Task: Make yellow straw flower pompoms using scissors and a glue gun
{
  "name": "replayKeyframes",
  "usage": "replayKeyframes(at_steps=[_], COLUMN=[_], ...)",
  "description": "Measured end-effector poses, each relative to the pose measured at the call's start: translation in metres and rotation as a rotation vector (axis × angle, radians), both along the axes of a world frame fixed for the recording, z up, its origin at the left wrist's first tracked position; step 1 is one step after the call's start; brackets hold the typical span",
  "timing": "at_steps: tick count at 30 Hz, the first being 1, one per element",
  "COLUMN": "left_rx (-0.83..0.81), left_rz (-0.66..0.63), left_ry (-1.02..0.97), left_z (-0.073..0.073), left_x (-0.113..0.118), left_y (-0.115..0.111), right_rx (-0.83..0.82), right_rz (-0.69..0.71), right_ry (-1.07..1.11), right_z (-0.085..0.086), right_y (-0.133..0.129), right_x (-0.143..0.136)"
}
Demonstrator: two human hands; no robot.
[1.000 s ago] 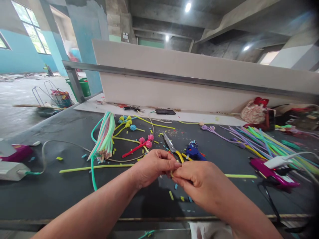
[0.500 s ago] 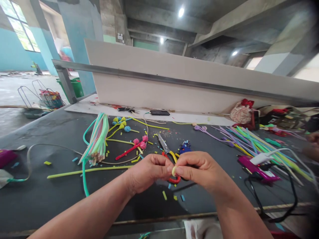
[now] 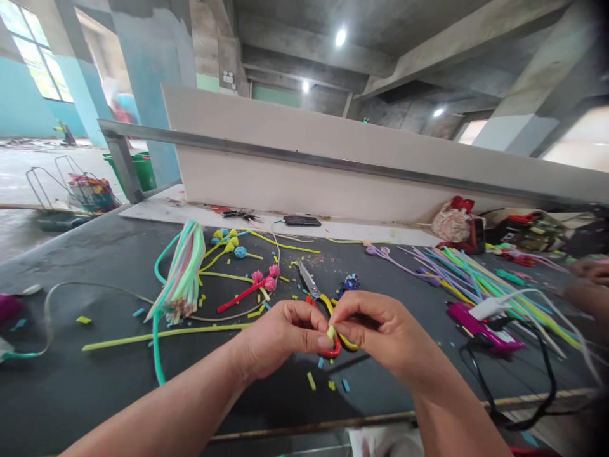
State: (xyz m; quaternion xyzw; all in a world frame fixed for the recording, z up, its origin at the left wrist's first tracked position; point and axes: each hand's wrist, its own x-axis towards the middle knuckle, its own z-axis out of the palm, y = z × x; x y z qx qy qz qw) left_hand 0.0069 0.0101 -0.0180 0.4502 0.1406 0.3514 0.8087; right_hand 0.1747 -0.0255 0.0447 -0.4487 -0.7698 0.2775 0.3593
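My left hand [image 3: 292, 329] and my right hand [image 3: 378, 322] meet above the front half of the table, thumbs and forefingers pinched together. Between their fingertips is a small pale yellow pipe cleaner piece [image 3: 331, 332], partly covered by the fingers. Right behind and beneath the hands lie scissors [image 3: 310, 280] with red and yellow handles, blades pointing away and partly spread. A dark blue fuzzy bundle [image 3: 351, 283] sits just beyond my right hand. Left of the scissors rests a red stem with pink buds [image 3: 257, 279]. A long yellow pipe cleaner [image 3: 166, 334] reaches toward my left wrist.
A bundle of pastel pipe cleaners [image 3: 185, 273] lies at left; more loose pipe cleaners [image 3: 457, 266] spread at right. Nearby are a magenta device [image 3: 485, 327] with a white plug and cables, a phone [image 3: 302, 221], and another person's hand [image 3: 592, 271] at the right edge.
The yellow piece has turned more upright and shows more between my fingertips. My right fingers have shifted slightly. The whole view has moved a little.
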Motion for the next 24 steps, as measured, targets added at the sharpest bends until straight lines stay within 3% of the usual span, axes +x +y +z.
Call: replayKeyframes(at_steps=[6,14,19,24], left_rx=[-0.047,-0.090,-0.143,-0.154], left_rz=[0.057,0.011,0.130,0.311], left_ry=[-0.085,-0.095,-0.147,-0.203], left_z=[-0.001,0.005,0.004,0.009], left_x=[0.005,0.003,0.003,0.001], left_y=[-0.003,-0.004,-0.003,0.003], right_rx=[0.266,0.230,0.314,0.349], right_rz=[-0.028,-0.102,-0.178,-0.160], right_ry=[-0.045,0.040,0.052,-0.066], right_z=[-0.001,-0.013,-0.017,-0.028], right_y=[0.001,0.007,0.011,0.013], right_x=[-0.005,-0.008,-0.010,-0.023])
